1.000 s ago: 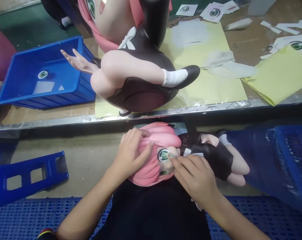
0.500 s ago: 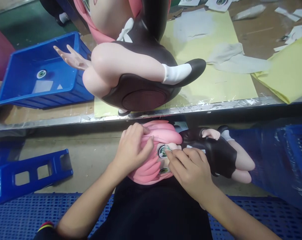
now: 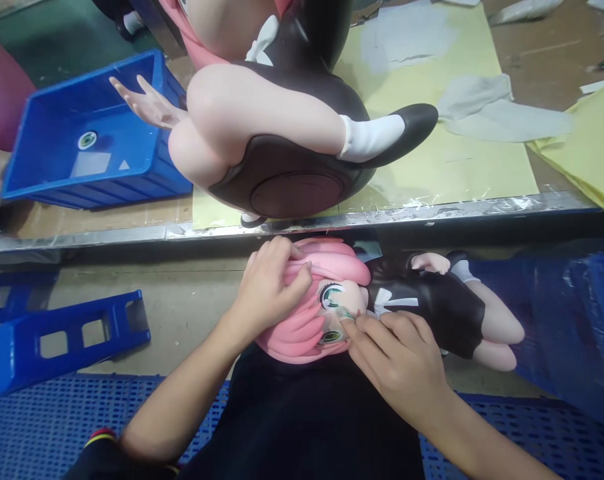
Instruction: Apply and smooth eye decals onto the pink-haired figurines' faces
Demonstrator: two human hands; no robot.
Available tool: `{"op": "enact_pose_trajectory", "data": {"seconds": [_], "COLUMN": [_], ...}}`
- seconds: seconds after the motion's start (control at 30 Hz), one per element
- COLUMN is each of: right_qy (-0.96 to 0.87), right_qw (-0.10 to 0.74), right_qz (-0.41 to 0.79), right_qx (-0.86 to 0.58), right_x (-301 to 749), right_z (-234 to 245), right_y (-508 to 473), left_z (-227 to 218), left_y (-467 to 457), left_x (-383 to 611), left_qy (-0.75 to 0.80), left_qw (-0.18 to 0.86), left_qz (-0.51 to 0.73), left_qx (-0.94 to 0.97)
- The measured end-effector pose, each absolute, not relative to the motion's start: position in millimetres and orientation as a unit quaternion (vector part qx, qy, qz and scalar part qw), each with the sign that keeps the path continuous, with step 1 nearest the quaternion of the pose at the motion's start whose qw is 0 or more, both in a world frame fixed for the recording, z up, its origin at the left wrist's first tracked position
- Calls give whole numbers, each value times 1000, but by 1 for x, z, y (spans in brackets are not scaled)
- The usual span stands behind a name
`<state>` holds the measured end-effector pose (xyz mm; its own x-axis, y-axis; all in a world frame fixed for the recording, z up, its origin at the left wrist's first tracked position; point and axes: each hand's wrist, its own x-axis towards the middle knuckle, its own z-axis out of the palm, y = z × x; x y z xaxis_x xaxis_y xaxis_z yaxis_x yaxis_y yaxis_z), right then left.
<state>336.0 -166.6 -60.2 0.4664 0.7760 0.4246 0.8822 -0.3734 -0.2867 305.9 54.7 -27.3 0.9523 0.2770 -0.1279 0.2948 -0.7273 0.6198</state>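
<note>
A pink-haired figure (image 3: 422,307) in a black dress with a white bow lies sideways across my lap, face up. My left hand (image 3: 269,287) grips the pink hair of its head, thumb apart from the curled fingers. Over the face, my right hand (image 3: 397,347) pinches a small, thin, see-through film (image 3: 346,313) with a greenish tint, held between thumb and forefinger. The green printed eye (image 3: 332,297) farther from my body shows beside it. The nearer eye (image 3: 331,337) is partly shaded by hair. My right fingers hide the lower face in part.
On the bench above stands a larger seated figure (image 3: 272,120), close to the metal edge (image 3: 182,231). A blue bin (image 3: 37,177) holds a round eye piece (image 3: 87,139). Yellow paper (image 3: 492,167) and white cloth (image 3: 502,110) lie right. A blue stool (image 3: 72,340) stands left.
My right hand has drawn back from the farther eye toward the chin, with the film in its fingertips. More of that eye and the bow now shows. My left hand stays on the hair.
</note>
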Motion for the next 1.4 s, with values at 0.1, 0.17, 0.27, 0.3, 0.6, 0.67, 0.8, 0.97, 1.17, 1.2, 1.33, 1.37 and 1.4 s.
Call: {"op": "enact_pose_trajectory", "data": {"seconds": [0.1, 0.17, 0.27, 0.3, 0.6, 0.67, 0.8, 0.97, 1.17, 1.2, 1.33, 1.37, 1.4], "right_qy": [-495, -485, -488, -490, -456, -458, -452, -464, -485, -486, -516, -526, -532], "right_qw": [235, 234, 230, 226, 220, 225, 221, 222, 224, 225, 230, 230, 231], "right_qz": [-115, -118, -109, -106, -88, -83, -75, -63, -59, -57, -47, -46, -44], "right_qx": [-828, -834, -835, -835, -858, -856, -861, -855, -843, -842, -823, -818, -814], "right_x": [335, 336, 335, 334, 324, 322, 324, 325, 325, 327, 331, 332, 332], "right_z": [-60, -59, -57, -57, -60, -59, -58, -56, -54, -54, -58, -60, -61], "right_y": [-164, -162, -163, -164, -160, -162, -160, -163, -164, -163, -169, -172, -174], "left_z": [-28, -28, -28, -28, -29, -30, -30, -30, -30, -31, -32, -32, -32], "left_y": [55, 54, 55, 55, 55, 55, 54, 55, 56, 56, 56, 57, 57], "left_x": [308, 309, 309, 309, 312, 312, 314, 314, 314, 314, 314, 314, 314], "left_qy": [154, 156, 160, 160, 160, 159, 157, 159, 157, 156, 154, 154, 154], "left_qw": [328, 328, 340, 341, 337, 342, 336, 351, 345, 347, 360, 361, 360], "left_qz": [-16, -17, -14, -13, -12, -11, -12, -12, -11, -11, -7, -7, -7], "left_qx": [932, 932, 927, 926, 928, 926, 928, 923, 925, 925, 920, 920, 920]}}
